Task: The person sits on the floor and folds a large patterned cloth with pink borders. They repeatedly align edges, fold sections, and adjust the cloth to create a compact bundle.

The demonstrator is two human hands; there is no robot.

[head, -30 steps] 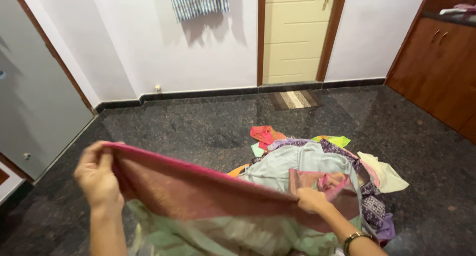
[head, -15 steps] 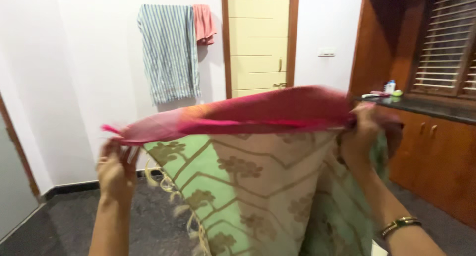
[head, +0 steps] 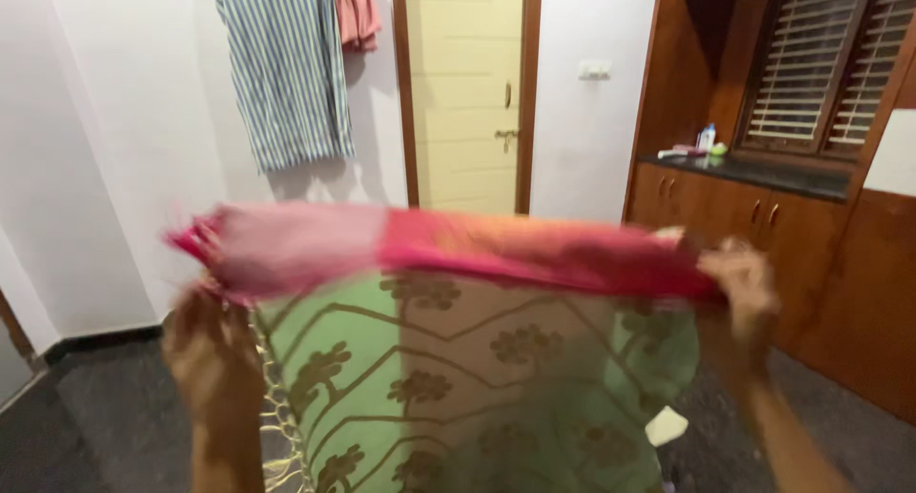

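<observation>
Now lifted higher and stretched wider than half a second back, with the view shifted so the door sits left of centre. Holding up one cloth [head: 477, 359] between two hands, at chest height in front of the camera. Left hand [head: 212, 345] gripping the cloth's left end from beneath, fingers closed around the bunched pink border [head: 439, 250]; blurred, so finger detail not readable. Right hand [head: 742, 283] pinching the right end of the same border, fingers closed on it, forearm rising from the lower right. Border pulled nearly level from one hand to the other; green body with brown flower-and-zigzag pattern hanging down between and below both hands, one fringed edge trailing just right of the left wrist. Beyond the hands: one pale yellow door [head: 468, 92] straight ahead; two garments hanging above the left hand, one striped towel [head: 286, 68] and one pink cloth [head: 358, 11] beside it. Past the right hand, one wooden cabinet [head: 735, 207] with a dark counter, a few small items on top, count unclear; one louvred window [head: 825, 68] above. Dark speckled floor [head: 105, 407] below.
</observation>
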